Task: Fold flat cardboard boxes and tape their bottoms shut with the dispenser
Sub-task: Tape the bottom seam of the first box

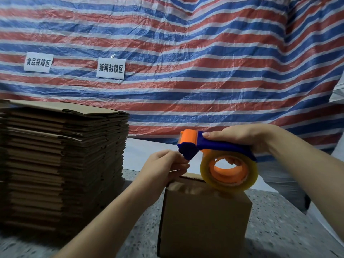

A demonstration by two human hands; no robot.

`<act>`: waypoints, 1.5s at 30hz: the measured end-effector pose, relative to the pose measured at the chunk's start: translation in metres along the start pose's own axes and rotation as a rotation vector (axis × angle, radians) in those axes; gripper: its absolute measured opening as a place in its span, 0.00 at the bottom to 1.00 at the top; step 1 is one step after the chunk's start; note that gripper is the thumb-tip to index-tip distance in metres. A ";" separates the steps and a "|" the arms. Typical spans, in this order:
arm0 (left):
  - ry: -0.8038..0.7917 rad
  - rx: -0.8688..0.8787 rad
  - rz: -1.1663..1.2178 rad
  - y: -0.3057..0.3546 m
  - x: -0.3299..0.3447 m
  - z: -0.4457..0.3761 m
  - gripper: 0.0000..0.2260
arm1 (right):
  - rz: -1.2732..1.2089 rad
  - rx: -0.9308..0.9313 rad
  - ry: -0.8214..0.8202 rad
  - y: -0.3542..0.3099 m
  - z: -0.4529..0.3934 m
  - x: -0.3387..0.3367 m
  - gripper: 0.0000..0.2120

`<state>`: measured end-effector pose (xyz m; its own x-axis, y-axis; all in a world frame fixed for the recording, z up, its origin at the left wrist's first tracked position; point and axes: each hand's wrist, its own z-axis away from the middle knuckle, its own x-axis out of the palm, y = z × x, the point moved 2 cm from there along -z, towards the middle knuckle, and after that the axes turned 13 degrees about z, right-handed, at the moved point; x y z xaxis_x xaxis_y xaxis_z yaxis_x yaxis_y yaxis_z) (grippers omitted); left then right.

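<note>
Speckled counter [279, 229]: right hand [247, 136] grips dispenser [214, 146] over box [204, 220]; left hand [165, 164] perhaps pinching tape.

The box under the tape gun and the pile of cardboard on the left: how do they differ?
The box is folded up into a cube; the pile is many flat sheets. The box stands alone in front of the person, with both hands above it; the pile sits untouched to the left and rises higher. Both are plain brown cardboard on the same speckled counter.
</note>
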<state>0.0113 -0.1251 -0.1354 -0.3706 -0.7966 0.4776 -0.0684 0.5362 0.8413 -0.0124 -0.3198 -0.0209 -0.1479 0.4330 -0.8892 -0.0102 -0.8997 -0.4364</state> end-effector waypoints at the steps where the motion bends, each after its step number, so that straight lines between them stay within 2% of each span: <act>1: 0.013 0.006 -0.006 -0.001 0.000 0.000 0.09 | 0.005 0.001 -0.004 -0.001 0.000 0.000 0.37; 5: 0.062 0.043 -0.049 -0.001 0.002 0.001 0.09 | 0.016 -0.004 -0.016 -0.001 -0.002 -0.001 0.36; 9: 0.130 0.081 -0.069 -0.006 0.007 0.003 0.13 | 0.067 0.030 -0.045 0.004 0.000 -0.007 0.35; 14: 0.290 0.022 0.121 -0.010 0.001 -0.003 0.13 | 0.174 0.117 -0.094 0.016 0.009 -0.022 0.43; 18: 0.332 -0.025 0.231 -0.009 -0.001 -0.003 0.14 | 0.229 0.179 -0.092 0.024 0.012 -0.026 0.45; 19: 0.335 -0.021 0.168 -0.007 -0.004 -0.002 0.13 | 0.237 0.192 -0.084 0.024 0.011 -0.025 0.45; 23: 0.227 0.032 -0.564 0.011 -0.029 -0.006 0.18 | 0.248 0.214 -0.079 0.017 0.006 -0.020 0.41; 25: 0.175 -0.002 -0.688 0.017 -0.039 -0.008 0.20 | 0.282 0.223 -0.084 0.010 0.004 -0.019 0.40; 27: 0.189 0.015 -0.801 0.018 -0.042 -0.011 0.21 | 0.319 0.234 -0.100 0.003 0.003 -0.016 0.37; 31: 0.219 0.014 -0.909 0.011 -0.046 -0.014 0.22 | 0.355 0.271 -0.107 -0.006 0.001 -0.013 0.28; 45: 0.172 -0.073 -0.987 -0.001 -0.052 -0.017 0.21 | 0.417 0.304 -0.148 -0.018 -0.005 -0.007 0.27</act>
<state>0.0459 -0.0891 -0.1572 -0.0395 -0.9080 -0.4172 -0.2140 -0.4001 0.8911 -0.0062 -0.3062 -0.0072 -0.3386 0.0429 -0.9400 -0.2032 -0.9787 0.0285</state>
